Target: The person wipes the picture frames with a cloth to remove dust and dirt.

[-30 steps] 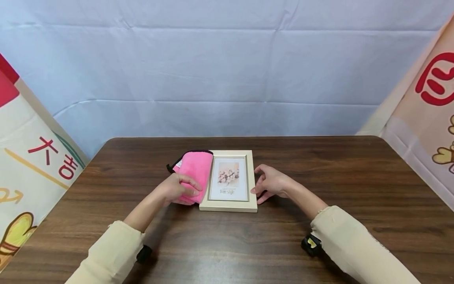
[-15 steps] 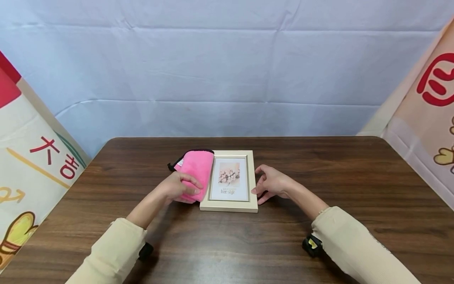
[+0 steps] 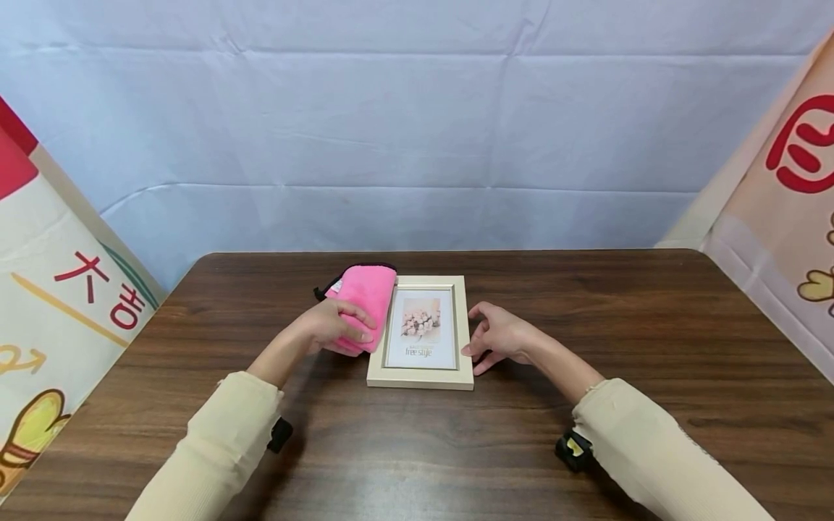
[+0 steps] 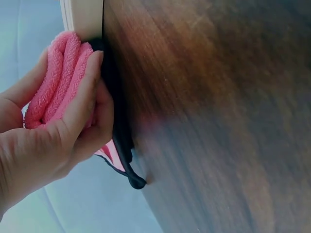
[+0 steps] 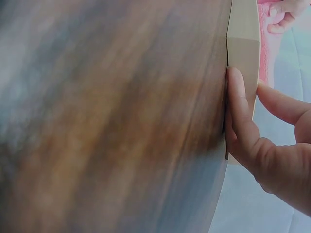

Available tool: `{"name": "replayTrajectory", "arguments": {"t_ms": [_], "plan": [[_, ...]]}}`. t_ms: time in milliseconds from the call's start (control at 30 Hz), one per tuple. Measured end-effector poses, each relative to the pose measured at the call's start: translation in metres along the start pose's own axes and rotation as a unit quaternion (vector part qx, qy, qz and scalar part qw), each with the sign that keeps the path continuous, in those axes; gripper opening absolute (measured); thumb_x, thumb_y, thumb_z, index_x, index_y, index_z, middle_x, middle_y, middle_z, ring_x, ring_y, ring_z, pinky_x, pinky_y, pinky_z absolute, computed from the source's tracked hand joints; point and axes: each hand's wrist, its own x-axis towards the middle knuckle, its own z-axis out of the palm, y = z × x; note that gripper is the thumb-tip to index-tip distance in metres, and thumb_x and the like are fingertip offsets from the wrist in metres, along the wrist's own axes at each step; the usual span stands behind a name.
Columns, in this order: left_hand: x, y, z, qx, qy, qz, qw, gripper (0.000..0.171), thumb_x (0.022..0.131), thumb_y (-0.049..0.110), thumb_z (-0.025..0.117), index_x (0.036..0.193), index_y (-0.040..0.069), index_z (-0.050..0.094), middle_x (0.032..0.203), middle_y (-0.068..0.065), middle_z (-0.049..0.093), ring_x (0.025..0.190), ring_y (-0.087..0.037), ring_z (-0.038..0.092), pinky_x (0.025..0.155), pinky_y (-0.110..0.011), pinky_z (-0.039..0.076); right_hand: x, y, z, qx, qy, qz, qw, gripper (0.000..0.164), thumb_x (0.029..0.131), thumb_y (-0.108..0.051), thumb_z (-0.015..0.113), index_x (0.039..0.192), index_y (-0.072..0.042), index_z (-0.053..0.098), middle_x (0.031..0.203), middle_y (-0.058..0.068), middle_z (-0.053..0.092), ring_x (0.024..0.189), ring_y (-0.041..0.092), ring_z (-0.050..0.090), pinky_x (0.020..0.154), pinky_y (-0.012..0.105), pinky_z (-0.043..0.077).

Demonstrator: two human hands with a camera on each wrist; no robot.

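Note:
A cream picture frame (image 3: pixel 417 378) lies face up on the wooden table, with a flower print behind its glass. My left hand (image 3: pixel 331 325) grips a folded pink cloth (image 3: pixel 368 286) with black edging, held against the frame's left border. In the left wrist view the cloth's plush folds (image 4: pixel 60 73) are squeezed between thumb and fingers. At the frame's right side, my right hand (image 3: pixel 502 336) holds the edge. The right wrist view has its thumb at the upper edge and its fingers along the side wall (image 5: pixel 244 53), near the tabletop.
The dark wooden table (image 3: pixel 417 449) extends around the frame on all sides. A pale blue cloth backdrop (image 3: pixel 417 130) hangs behind its far edge. Printed banners stand at the left (image 3: pixel 72 311) and right (image 3: pixel 782 239).
My left hand has slid the pink cloth away from me along the frame's left border, slightly to the right. The right hand and the frame stay nearly still.

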Motion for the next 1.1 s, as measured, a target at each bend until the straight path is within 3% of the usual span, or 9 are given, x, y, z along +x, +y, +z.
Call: {"name": "replayTrajectory", "arguments": {"t_ms": [467,733,1100], "plan": [[0.01,0.004,-0.001,-0.002,0.006,-0.005,1.0,0.024,0.085,-0.003,0.062,0.109,-0.004,0.061,0.087,-0.012,0.063,0.075,-0.024,0.066,0.075,-0.042,0.055,0.0,0.002,0.0,0.006,0.0,0.0,1.0,0.063,0.082,0.014,0.059,0.131,0.007,0.021,0.083,0.017,0.05,0.066,0.022,0.057,0.062,0.04,0.057],[-0.006,0.003,0.005,0.009,0.018,-0.011,0.9997,0.022,0.085,-0.003,0.062,0.107,-0.004,0.062,0.09,-0.014,0.061,0.074,-0.025,0.065,0.074,-0.042,0.055,-0.001,0.001,-0.001,0.008,-0.002,-0.003,1.0,0.063,0.082,0.014,0.059,0.131,0.007,0.021,0.081,0.017,0.05,0.066,0.022,0.056,0.061,0.039,0.057],[-0.032,-0.008,0.015,0.013,0.02,0.012,0.9996,0.019,0.083,-0.006,0.064,0.102,-0.006,0.062,0.09,-0.015,0.059,0.07,-0.02,0.063,0.07,-0.042,0.056,-0.001,0.0,0.0,0.006,0.0,-0.001,1.0,0.063,0.082,0.014,0.059,0.131,0.006,0.021,0.082,0.017,0.05,0.066,0.022,0.057,0.061,0.04,0.057]]}}
